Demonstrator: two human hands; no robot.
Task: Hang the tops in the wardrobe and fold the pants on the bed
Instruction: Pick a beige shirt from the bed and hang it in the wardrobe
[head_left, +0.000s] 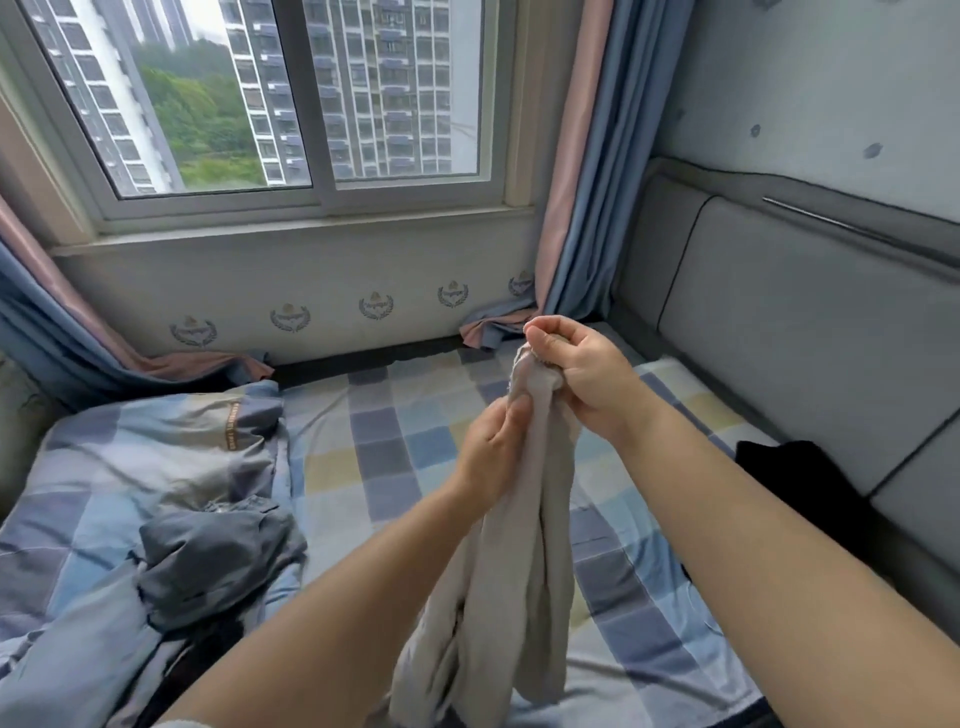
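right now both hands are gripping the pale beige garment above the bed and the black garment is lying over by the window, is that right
Not quite. The head view shows both the left hand and right hand gripping the pale beige garment above the bed, but the black garment lies by the grey padded headboard, not by the window.

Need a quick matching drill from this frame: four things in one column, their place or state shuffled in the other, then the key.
Things:
1. beige garment
2. grey-blue garment
3. black garment
4. curtain

Places or states:
A. crumpled on the quilt, left
B. hangs right of the window
C. held up by left hand and right hand
D. lies by the headboard, right

Pairs: 1-C, 2-A, 3-D, 4-B
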